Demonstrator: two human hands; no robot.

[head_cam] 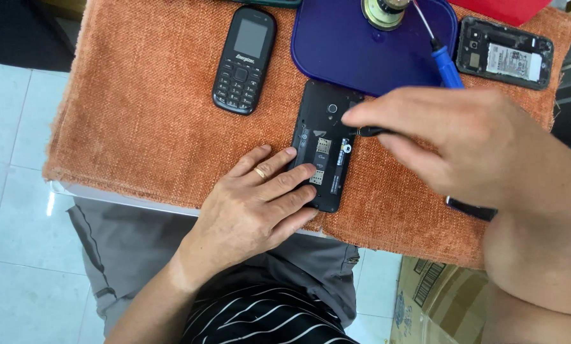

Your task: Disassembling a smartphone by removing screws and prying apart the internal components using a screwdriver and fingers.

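Both hands are working over the opened black smartphone, which lies back-up with its cover off near the front edge of the rough orange woven cloth. Left hand first: it lies flat, fingers spread and relaxed, gripping nothing, with the fingertips pressing down on the lower left part of that phone; a gold ring sits on one finger. Right hand comes in over the phone from the right, fingers pinched around a thin black tool, its dark end poking out just over the phone's upper right corner. What the tip touches, I cannot tell, the fingers hide it.

Now sweeping across from the phone's left: well to its upper left rests a small black keypad phone with a grey screen, face up on the cloth. Straight above the opened phone, touching its top edge, lies a dark blue rounded plastic lid, and on it stands a brass-coloured round metal part, cut off by the frame. Just right of that, a blue-handled screwdriver leans across the lid, the handle disappearing behind the right hand. Furthest right, well apart from the opened phone, lies a second black smartphone with its back removed and a white-labelled battery showing.
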